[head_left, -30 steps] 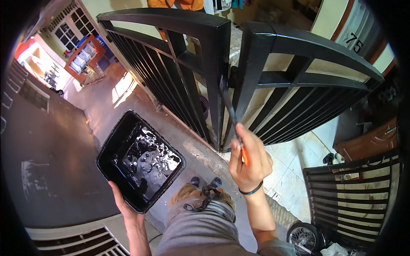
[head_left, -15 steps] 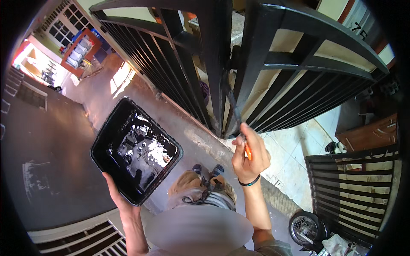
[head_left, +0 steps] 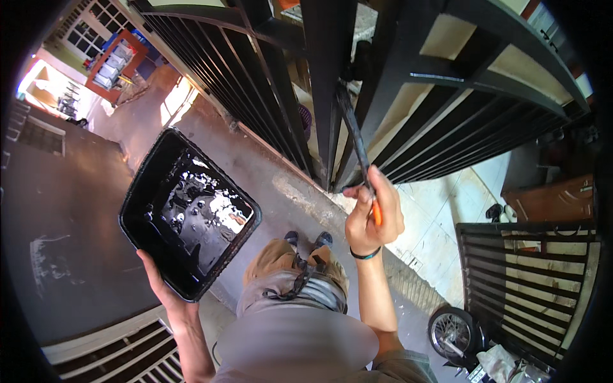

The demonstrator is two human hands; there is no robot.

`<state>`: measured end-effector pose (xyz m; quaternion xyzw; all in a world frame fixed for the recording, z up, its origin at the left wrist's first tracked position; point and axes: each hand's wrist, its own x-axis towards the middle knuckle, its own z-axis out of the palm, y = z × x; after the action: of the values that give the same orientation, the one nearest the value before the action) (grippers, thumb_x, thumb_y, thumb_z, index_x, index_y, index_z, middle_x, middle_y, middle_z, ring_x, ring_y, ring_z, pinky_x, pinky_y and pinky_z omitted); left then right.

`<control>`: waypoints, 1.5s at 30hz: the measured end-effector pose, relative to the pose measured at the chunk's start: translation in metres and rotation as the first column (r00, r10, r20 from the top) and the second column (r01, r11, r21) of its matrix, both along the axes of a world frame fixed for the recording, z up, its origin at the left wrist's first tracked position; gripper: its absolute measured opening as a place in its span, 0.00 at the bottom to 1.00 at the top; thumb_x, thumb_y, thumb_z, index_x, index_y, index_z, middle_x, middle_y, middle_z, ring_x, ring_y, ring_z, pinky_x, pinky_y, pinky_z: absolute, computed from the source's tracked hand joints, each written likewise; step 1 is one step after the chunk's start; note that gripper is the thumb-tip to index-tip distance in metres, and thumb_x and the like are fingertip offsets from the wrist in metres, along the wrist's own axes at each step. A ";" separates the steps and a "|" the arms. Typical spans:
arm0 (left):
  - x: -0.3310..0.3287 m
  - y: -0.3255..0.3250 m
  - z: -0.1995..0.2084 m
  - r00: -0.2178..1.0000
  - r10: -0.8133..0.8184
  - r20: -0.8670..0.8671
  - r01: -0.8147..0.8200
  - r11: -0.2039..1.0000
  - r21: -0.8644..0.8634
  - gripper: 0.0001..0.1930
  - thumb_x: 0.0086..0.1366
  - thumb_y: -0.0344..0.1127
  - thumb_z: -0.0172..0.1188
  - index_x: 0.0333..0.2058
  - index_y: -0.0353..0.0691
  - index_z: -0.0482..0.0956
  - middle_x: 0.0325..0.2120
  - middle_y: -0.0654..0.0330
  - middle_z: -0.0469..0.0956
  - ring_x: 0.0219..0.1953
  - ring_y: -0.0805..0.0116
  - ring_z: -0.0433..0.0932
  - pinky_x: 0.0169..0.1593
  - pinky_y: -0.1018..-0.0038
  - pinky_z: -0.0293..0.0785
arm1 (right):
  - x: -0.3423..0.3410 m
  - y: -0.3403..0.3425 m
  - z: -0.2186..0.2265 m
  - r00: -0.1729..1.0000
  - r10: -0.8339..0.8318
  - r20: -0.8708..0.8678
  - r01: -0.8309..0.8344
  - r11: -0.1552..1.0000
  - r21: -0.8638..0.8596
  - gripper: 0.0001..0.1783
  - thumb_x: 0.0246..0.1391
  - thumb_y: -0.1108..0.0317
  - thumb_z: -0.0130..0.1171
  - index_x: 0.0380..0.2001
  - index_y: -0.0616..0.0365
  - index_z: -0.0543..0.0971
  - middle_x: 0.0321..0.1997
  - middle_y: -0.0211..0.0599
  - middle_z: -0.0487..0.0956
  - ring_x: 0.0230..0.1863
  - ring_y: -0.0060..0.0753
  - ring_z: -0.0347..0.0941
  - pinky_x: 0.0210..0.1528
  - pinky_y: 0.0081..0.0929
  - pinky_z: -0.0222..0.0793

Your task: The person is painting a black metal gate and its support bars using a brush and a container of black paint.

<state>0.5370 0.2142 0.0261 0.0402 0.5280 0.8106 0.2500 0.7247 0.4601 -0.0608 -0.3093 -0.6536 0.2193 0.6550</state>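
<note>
My left hand [head_left: 167,288] grips the lower left edge of a black rectangular paint tub [head_left: 131,220], which is tilted and holds glossy black paint [head_left: 203,220]. In my right hand [head_left: 375,214] is a paintbrush [head_left: 359,142] with an orange handle end and a dark, paint-covered shaft. Its far end reaches up to the middle posts of a black metal gate [head_left: 325,108], near the latch. The fingers close round the handle, and a dark band circles that wrist. Whether the bristles touch the post is hard to make out.
Beyond the gate lies a tiled floor [head_left: 434,220] with shoes on it. At the lower right stand a motorcycle wheel [head_left: 451,334] and a black slatted gate panel [head_left: 523,281]. A white barred railing [head_left: 121,351] is at the lower left. My feet [head_left: 306,240] stand on grey concrete.
The brush and my right hand have shifted slightly, the brush still against the gate's middle. The paint tub in my left hand has moved a little left and up in view.
</note>
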 end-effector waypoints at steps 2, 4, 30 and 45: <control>-0.007 -0.005 -0.003 0.999 -0.045 -0.010 0.045 0.999 0.001 0.33 0.76 0.62 0.50 0.70 0.48 0.67 0.64 0.62 0.72 0.63 0.65 0.72 0.67 0.59 0.69 | -0.002 0.004 -0.004 0.994 0.071 -0.081 -0.075 0.996 -0.046 0.14 0.62 0.79 0.62 0.51 0.67 0.83 0.46 0.52 0.86 0.29 0.32 0.86 0.33 0.24 0.79; -0.005 -0.004 0.000 1.000 -0.025 -0.005 0.025 1.000 -0.002 0.33 0.76 0.62 0.50 0.70 0.48 0.68 0.64 0.62 0.72 0.63 0.65 0.72 0.67 0.59 0.69 | 0.008 -0.003 -0.025 0.990 0.122 -0.065 -0.131 0.976 -0.173 0.14 0.62 0.79 0.62 0.51 0.66 0.83 0.46 0.51 0.86 0.30 0.31 0.86 0.33 0.23 0.79; 0.008 0.007 0.008 0.996 -0.053 -0.071 0.052 0.999 -0.011 0.32 0.78 0.61 0.46 0.70 0.46 0.67 0.66 0.59 0.71 0.66 0.63 0.70 0.70 0.61 0.67 | 0.034 0.042 0.040 0.962 0.274 0.022 -0.273 0.961 -0.037 0.12 0.60 0.79 0.64 0.47 0.66 0.85 0.44 0.48 0.86 0.30 0.29 0.85 0.34 0.21 0.80; 0.012 0.007 0.006 1.000 0.018 -0.006 -0.019 1.000 -0.024 0.32 0.77 0.61 0.48 0.69 0.47 0.69 0.66 0.61 0.71 0.66 0.63 0.70 0.70 0.61 0.66 | 0.034 0.040 0.015 0.961 0.247 0.128 -0.221 0.957 -0.189 0.14 0.56 0.79 0.68 0.46 0.64 0.86 0.40 0.44 0.87 0.33 0.32 0.85 0.37 0.21 0.77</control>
<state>0.5491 0.2208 0.0317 0.0348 0.5390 0.8063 0.2413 0.7588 0.4998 -0.0454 -0.3010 -0.7116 0.3274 0.5440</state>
